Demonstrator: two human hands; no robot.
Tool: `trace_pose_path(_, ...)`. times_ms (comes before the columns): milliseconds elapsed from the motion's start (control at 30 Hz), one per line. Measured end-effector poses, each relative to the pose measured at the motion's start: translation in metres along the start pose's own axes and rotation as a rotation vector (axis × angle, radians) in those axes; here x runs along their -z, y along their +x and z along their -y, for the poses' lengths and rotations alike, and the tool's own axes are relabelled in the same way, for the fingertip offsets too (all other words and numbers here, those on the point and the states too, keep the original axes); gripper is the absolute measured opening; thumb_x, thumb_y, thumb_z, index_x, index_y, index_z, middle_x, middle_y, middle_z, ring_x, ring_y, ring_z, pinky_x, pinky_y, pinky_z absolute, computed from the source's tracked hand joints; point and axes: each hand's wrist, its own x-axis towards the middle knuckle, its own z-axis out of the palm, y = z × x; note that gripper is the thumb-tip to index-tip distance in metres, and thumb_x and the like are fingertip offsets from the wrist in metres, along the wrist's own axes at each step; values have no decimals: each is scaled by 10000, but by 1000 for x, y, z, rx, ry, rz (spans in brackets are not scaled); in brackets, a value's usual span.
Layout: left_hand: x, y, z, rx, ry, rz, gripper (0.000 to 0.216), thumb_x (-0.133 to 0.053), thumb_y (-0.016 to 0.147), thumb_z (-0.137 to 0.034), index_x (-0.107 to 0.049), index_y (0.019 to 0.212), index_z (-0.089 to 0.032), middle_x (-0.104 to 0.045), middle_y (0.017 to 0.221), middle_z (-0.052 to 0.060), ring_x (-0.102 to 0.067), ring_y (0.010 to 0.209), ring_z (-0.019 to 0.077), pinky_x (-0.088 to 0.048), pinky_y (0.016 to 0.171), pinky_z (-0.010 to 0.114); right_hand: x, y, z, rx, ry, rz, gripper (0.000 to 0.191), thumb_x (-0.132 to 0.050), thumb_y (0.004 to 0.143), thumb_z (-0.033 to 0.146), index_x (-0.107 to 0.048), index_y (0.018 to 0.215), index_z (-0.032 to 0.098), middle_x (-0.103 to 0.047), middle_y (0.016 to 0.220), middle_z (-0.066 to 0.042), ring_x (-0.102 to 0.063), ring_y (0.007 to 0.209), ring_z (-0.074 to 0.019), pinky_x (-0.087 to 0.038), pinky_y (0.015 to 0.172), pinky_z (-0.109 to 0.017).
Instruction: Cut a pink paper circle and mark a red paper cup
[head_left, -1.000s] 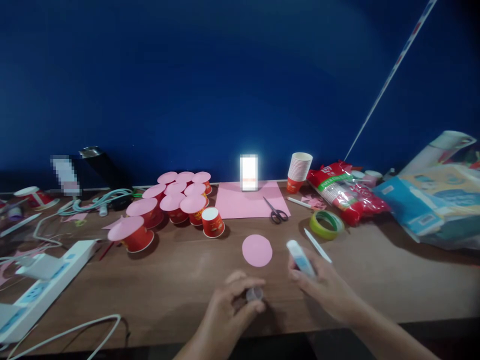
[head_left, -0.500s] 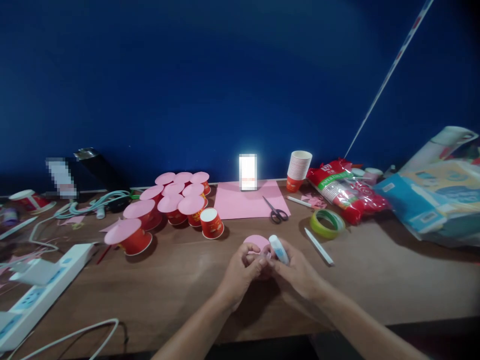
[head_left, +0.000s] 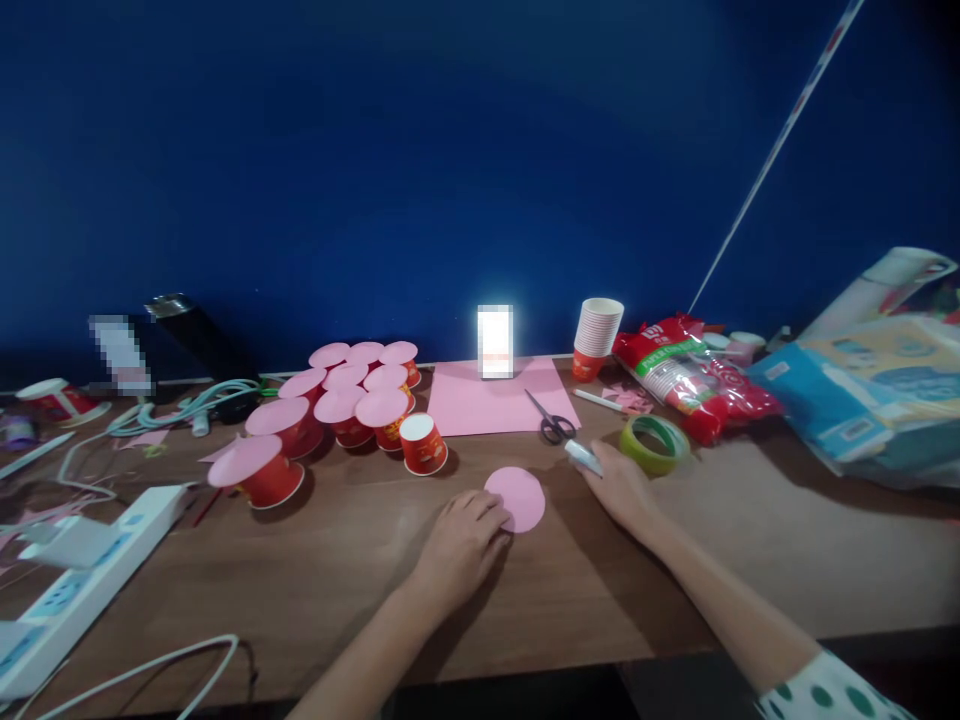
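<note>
My right hand [head_left: 619,490] is closed around a white glue stick [head_left: 583,458] with a bluish label, just above the table and left of the tape roll. Flat on the table lies a pink paper circle [head_left: 523,500]. The fingers of my left hand [head_left: 461,540] rest at its left edge, stretched out and slightly bent; my thumb is by its lower edge. Left of the circle, a red paper cup [head_left: 424,446] stands upside down. Behind my right hand are black-handled scissors [head_left: 556,428], partly on a pink paper sheet [head_left: 457,405].
Upside-down red cups topped with pink circles [head_left: 244,462] stand at left. A cup stack [head_left: 598,335], a red cup bag [head_left: 675,365], a tape roll [head_left: 652,445] and a blue package [head_left: 885,390] are at right. A power strip [head_left: 97,570] lies front left.
My hands have parted: the right moved right and away from me with the glue stick. My left hand shifted left and lower, and the pink circle now shows flat on the table.
</note>
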Motion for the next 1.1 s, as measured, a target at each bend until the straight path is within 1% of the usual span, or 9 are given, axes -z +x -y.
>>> trace_pose_path(133,-2,-2,0,-10,22,-30,200,-505,825,-243,-605,998,-235,-583,1088,65,-489,1049,212,-412,901,401,6,-4,8,-20,-19,-86,244,-488,804,434,-422,730,211,-548,673,-20,-533,604,-174,-282,516,-252)
trace_pose_path(233,-1,-3,-1,9,-1,-36,211,-507,819,-242,-609,1004,-234,-575,1089,77,-490,1032,222,-418,884,409,14,-8,15,-34,-13,-122,276,-420,837,475,-408,758,211,-556,697,-41,-549,640,-199,-287,518,-263)
trace_pose_path(400,0,-4,-3,30,-42,-58,238,-522,806,-250,-598,1031,-232,-572,1088,85,-496,1006,231,-424,859,408,27,-15,31,15,171,28,189,-272,903,304,-419,861,192,-559,658,-33,-543,592,-197,-328,530,-274)
trace_pose_path(533,0,-3,1,63,-74,-139,223,-465,834,-213,-587,1019,-196,-598,1031,86,-514,982,212,-409,885,408,29,-25,53,60,373,62,213,-424,843,298,-421,1012,169,-597,834,-65,-575,698,-194,-407,620,-288)
trace_pose_path(633,-2,-4,6,33,-75,-168,189,-461,832,-189,-616,940,-196,-615,1020,78,-516,1002,208,-386,922,416,25,-30,67,56,576,66,194,-473,821,284,-461,981,176,-600,878,-57,-577,736,-173,-440,676,-284)
trace_pose_path(733,-4,-3,9,22,-78,-169,180,-471,824,-180,-635,898,-197,-627,1006,78,-523,1004,211,-392,914,414,19,-27,75,-9,723,35,184,-520,794,299,-529,932,178,-613,850,-37,-572,762,-168,-459,720,-295)
trace_pose_path(900,-4,-2,8,28,-90,-157,177,-492,797,-149,-645,878,-185,-629,962,89,-545,952,205,-424,867,382,13,-14,84,-158,952,6,256,-525,781,337,-569,959,158,-626,877,-44,-587,747,-161,-507,659,-296)
trace_pose_path(1000,-4,-2,8,38,-70,-142,192,-497,788,-140,-643,904,-186,-626,974,88,-544,957,208,-427,862,371,10,-14,87,-141,971,-44,255,-546,768,341,-580,945,160,-636,881,-53,-596,758,-168,-520,659,-298)
trace_pose_path(1100,-5,-2,9,30,-47,-137,209,-496,790,-145,-637,937,-191,-621,1010,84,-537,986,212,-422,883,377,6,-21,86,-66,899,-88,221,-531,793,358,-579,910,176,-636,859,-51,-596,763,-174,-516,690,-305)
